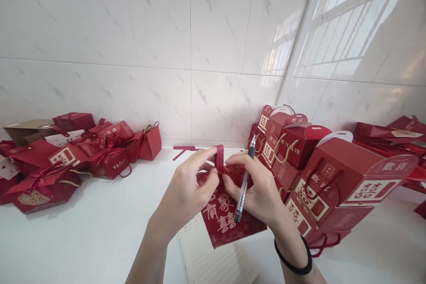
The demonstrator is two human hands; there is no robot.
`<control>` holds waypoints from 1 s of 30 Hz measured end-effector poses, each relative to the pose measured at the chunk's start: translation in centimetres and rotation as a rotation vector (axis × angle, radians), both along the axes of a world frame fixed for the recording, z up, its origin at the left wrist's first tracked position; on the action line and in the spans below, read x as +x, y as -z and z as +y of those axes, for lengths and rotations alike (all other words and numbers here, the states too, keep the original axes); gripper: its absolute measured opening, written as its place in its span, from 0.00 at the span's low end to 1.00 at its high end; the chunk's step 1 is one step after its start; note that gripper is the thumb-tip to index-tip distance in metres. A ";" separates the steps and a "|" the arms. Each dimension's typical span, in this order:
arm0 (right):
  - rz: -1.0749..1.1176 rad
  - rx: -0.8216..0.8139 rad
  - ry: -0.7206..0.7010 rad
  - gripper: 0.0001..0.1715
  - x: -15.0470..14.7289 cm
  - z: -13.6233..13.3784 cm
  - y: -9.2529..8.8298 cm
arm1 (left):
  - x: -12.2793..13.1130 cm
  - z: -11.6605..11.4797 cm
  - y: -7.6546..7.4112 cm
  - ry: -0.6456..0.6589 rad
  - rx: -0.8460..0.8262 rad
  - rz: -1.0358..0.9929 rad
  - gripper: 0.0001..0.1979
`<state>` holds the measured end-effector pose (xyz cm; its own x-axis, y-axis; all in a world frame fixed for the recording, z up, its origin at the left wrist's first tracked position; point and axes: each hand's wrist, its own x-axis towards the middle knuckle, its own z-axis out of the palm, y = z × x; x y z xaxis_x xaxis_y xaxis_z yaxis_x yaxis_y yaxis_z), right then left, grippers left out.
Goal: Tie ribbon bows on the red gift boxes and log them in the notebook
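Cream notebook [216,259], near centre, is partly covered by red bag [237,218]; bag judged light, thin, easily creased, best held by edges. Ribbon [219,160] is pinched by left hand [190,183]; pen [245,184] is gripped by right hand [263,188]. Boxes [301,151] are stacked far right.

On my feed I read 家, 有, 囍 on the bag [223,218]; 歡喜, 囍 on stacked boxes [354,166]; 囍 on another box [64,157].

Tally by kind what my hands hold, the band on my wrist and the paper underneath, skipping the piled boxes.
Pen: 1
Red package: 1
Red ribbon loop: 1
Black wristband: 1
Lined paper pad: 1
Total: 5
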<state>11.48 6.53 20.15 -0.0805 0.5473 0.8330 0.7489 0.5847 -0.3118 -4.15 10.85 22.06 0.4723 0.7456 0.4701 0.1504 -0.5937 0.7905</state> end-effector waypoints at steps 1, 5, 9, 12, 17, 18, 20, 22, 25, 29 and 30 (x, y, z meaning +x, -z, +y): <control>0.000 0.006 0.004 0.10 0.0 0.0 0.0 | 0.0 0.0 0.0 -0.001 0.003 0.000 0.20; -0.008 0.014 0.009 0.11 0.0 0.0 0.1 | -0.1 0.0 0.0 0.003 0.005 0.014 0.21; -0.013 0.006 0.008 0.12 0.0 0.0 0.0 | 0.0 0.0 0.0 -0.002 0.005 0.009 0.20; -0.012 0.035 0.027 0.12 0.0 0.2 0.0 | 0.0 -0.1 0.0 -0.005 0.021 0.002 0.20; -0.032 0.089 0.061 0.10 0.1 0.3 0.3 | 0.0 -0.3 0.0 0.000 0.051 -0.005 0.21; -0.036 0.099 0.068 0.10 0.1 0.2 0.4 | 0.0 -0.4 0.0 0.002 0.058 -0.006 0.22; -0.045 0.108 0.077 0.10 0.2 0.2 0.5 | 0.0 -0.4 0.0 0.008 0.074 -0.010 0.22; -0.054 0.113 0.079 0.09 0.3 0.2 0.5 | 0.0 -0.4 0.0 0.013 0.089 -0.015 0.23; -0.076 0.141 0.078 0.08 0.4 0.3 0.4 | 0.1 -0.4 -0.1 0.015 0.093 -0.018 0.23; -0.095 0.164 0.075 0.10 0.4 0.4 0.3 | 0.2 -0.5 -0.1 0.009 0.087 -0.021 0.20; -0.096 0.166 0.073 0.10 0.4 0.4 0.3 | 0.2 -0.5 0.0 0.004 0.090 -0.025 0.20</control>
<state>11.84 6.91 19.85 -0.1292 0.4101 0.9028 0.8131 0.5650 -0.1403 -3.97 10.35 22.10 0.4622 0.6980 0.5470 0.1286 -0.6630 0.7375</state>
